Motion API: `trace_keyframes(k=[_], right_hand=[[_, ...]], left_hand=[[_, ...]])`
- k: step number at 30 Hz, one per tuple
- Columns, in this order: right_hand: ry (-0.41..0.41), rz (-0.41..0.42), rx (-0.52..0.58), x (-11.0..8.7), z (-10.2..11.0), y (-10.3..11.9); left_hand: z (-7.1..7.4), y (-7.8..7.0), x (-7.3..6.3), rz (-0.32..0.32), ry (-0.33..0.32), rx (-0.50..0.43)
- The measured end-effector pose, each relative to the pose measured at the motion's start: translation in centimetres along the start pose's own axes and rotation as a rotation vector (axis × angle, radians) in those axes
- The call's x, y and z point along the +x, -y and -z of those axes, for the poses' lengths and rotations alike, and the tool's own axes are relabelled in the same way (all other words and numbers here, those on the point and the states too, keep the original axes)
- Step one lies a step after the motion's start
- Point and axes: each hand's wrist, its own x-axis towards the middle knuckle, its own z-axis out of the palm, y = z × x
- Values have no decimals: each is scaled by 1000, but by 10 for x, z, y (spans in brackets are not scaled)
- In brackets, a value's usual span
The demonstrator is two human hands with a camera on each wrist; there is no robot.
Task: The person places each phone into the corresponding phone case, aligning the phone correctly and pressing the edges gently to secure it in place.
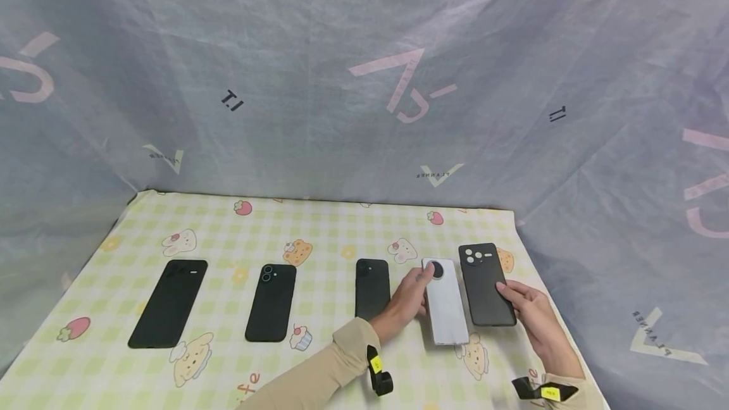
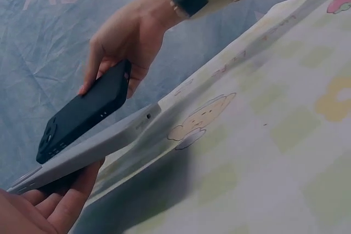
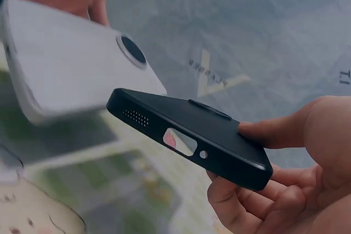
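Observation:
A white phone (image 1: 446, 305) with a round dark camera ring is held above the table by my left hand (image 1: 407, 299). In the left wrist view, the fingers (image 2: 71, 201) of that hand support it from below. To its right, my right hand (image 1: 535, 315) grips a black phone case (image 1: 486, 290) by its right edge, thumb on the back. The case has several camera cutouts at its top. Its bottom edge, with speaker holes and a port opening, faces the right wrist view, where the case (image 3: 186, 132) overlaps the lower corner of the white phone (image 3: 71, 58).
Left of the hands, three more black phone-shaped pieces lie apart on the table: one (image 1: 372, 286) partly behind my left wrist, another (image 1: 271, 302) near the middle, a third (image 1: 169, 302) far left. A checkered cloth (image 1: 319, 226) covers the table. Grey fabric (image 1: 307, 81) hangs behind.

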Motion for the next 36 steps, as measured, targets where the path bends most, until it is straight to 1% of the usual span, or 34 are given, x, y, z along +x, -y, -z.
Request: trace_keyframes(k=[6, 11, 15, 21, 24, 27, 36], right_hand=[[52, 29, 30, -11, -12, 5], [90, 33, 23, -18, -24, 8], [129, 47, 23, -22, -31, 8], [189, 79, 19, -25, -37, 7], [175, 74, 7, -26, -41, 8], [140, 67, -40, -27, -46, 9], [26, 104, -291, -32, -56, 12]], left_hand=[[2, -2, 3, -12, 0, -34], [3, -2, 5, 5, 26, -63], [4, -4, 3, 17, 41, -72], [5, -6, 2, 17, 39, -80], [4, -7, 2, 18, 36, -88], [4, -7, 1, 16, 40, -85], [6, -1, 1, 4, 57, -84]])
